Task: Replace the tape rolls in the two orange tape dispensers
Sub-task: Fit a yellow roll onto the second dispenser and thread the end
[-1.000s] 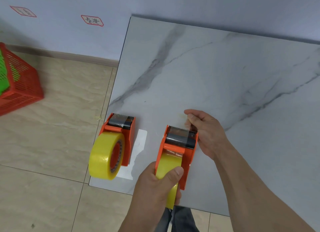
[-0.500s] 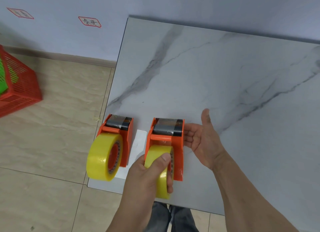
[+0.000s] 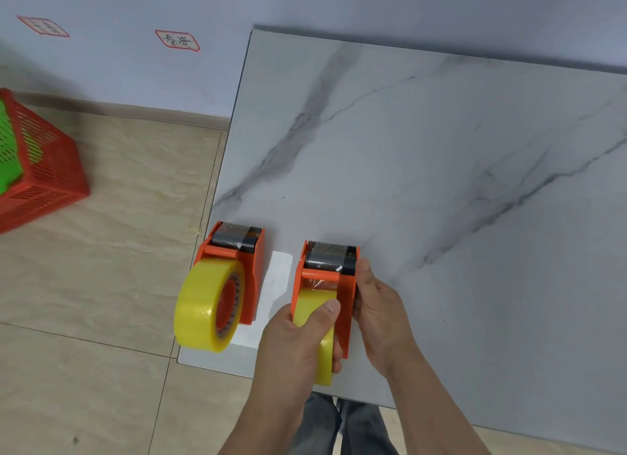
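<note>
Two orange tape dispensers stand side by side at the near left corner of the marble table [image 3: 424, 169]. The left dispenser [image 3: 249, 268] carries a yellow tape roll [image 3: 203, 305] and nobody touches it. The right dispenser [image 3: 346, 285] has a yellow tape roll [image 3: 314, 305] in it too. My left hand [image 3: 298, 346] wraps that roll from the left, thumb on top. My right hand [image 3: 380, 312] presses against the dispenser's right side, thumb up by the toothed blade.
A white sheet [image 3: 274, 285] lies under and between the dispensers at the table's edge. A red plastic basket [image 3: 51, 169] with something green in it sits on the tiled floor at far left. Two red-bordered labels [image 3: 177, 40] are stuck on the wall.
The right dispenser turned from angled to straight, parallel to the left one. My right hand opened, then closed against its right side. My left hand stayed on the roll.
</note>
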